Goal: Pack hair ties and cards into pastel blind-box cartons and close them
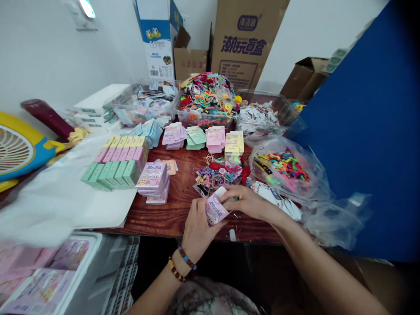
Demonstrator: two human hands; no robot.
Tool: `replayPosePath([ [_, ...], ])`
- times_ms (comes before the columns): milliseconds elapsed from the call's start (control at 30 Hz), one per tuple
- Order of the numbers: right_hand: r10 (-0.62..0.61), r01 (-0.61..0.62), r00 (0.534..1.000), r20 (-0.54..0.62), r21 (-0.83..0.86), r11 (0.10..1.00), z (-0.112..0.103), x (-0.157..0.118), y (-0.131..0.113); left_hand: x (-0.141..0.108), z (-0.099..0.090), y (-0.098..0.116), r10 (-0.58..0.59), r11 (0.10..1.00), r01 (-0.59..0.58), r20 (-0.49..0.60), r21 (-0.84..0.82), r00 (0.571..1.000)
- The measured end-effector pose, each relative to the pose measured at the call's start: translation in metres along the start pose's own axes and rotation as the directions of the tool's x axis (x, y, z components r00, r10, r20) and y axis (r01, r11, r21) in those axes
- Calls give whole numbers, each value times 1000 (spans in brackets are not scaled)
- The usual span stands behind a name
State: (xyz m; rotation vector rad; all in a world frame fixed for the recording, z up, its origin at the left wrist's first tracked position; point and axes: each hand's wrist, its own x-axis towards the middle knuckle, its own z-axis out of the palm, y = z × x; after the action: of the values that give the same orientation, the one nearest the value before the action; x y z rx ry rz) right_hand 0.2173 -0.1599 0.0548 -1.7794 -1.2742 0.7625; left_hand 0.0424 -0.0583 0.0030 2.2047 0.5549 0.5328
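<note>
Lilac box (215,211), purple lettering, white flap (219,192) raised, tilted, clasped by left hand (197,224); right hand (243,201) curled beside flap, grip indeterminable.

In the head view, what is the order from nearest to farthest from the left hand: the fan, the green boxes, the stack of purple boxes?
1. Stack of purple boxes: on the table, left of the left hand.
2. Green boxes: on the white sheet, left of that stack.
3. Fan: at the picture's left edge.
</note>
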Motion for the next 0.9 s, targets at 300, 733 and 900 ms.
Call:
replayPosePath([
  [300, -133, 94, 984, -120, -286, 954, 8, -22, -9, 7, -2, 1, -50, 998, 48, -31, -46, 998],
  [733, -111, 69, 990, -89, -380, 922, 5, -28, -12, 5, -1, 0, -75, 997, 75, -6, -27, 997],
  [900, -126, 80, 985, -121, -334, 939, 14, -20, -8, 3, 2, 3, -97, 995, 97, 12, -30, 995],
])
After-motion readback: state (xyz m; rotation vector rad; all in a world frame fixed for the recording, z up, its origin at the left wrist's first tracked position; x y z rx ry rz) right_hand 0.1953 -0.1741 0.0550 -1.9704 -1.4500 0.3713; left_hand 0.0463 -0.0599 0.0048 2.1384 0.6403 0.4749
